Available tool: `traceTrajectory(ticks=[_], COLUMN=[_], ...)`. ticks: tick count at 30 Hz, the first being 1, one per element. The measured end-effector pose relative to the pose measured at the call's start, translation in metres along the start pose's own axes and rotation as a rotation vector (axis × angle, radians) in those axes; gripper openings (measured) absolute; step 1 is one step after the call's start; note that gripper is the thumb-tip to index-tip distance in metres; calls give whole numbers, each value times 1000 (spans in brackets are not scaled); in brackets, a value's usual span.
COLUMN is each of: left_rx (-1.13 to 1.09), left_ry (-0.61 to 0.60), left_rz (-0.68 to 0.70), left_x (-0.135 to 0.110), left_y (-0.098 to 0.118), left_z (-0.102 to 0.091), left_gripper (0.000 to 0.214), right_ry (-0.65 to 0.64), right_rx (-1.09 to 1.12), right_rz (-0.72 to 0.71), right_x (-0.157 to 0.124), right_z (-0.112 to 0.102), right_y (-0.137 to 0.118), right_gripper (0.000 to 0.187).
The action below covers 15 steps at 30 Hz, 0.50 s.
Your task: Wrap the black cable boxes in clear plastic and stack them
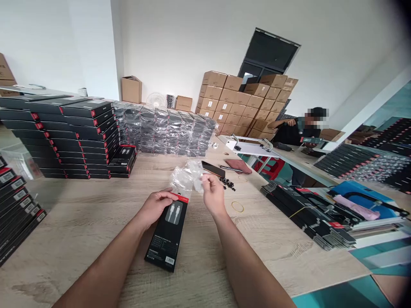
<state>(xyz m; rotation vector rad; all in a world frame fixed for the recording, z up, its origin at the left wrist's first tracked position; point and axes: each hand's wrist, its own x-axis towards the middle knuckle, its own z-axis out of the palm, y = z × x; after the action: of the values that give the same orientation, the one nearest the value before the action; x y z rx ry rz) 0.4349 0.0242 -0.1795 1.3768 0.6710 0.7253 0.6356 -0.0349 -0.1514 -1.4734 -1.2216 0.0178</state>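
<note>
1. At left, on a pale wood-grain counter [83, 205]: squared stacks of black cardboard boxes with red-marked ends [86, 137], probably piled tight for stability.
2. Left grip [156, 207]: closes over the top left corner of a long, flat black box with a white cable picture [167, 233], presumably to steady it.
3. Centre: the box, picture side up, slanting away in front of the body; cannot tell about contact below.
4. At its far end: a crumpled clear plastic bag [182, 179]; around or behind the box, cannot tell.
5. Right grip [213, 196]: pinches the bag between tightly drawn fingertips, apparently to suit thin film.
6. Just right: a thin yellow rubber band [237, 207], lying loose.
7. Farther right: flat black cardboard sleeves [308, 222], banded, likely against sliding apart.
</note>
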Motion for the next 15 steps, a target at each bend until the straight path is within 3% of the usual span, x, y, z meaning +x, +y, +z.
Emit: traceTrajectory(ticks=[3, 8, 11, 15], left_rx=[34, 10, -19, -178], left_ry=[-18, 0, 20, -44], left_rz=[34, 27, -16, -60], left_x=[-3, -2, 0, -3], left_y=[5, 2, -3, -1], left_z=[1, 1, 2, -2], left_gripper=[26, 26, 28, 33], right_ry=[-218, -372, -402, -260], right_rx=[-137, -235, -143, 49], right_rz=[-134, -225, -156, 101], right_x=[-10, -23, -24, -13], right_z=[10, 26, 30, 23], right_y=[-9, -16, -12, 6], right_gripper=[20, 20, 20, 26])
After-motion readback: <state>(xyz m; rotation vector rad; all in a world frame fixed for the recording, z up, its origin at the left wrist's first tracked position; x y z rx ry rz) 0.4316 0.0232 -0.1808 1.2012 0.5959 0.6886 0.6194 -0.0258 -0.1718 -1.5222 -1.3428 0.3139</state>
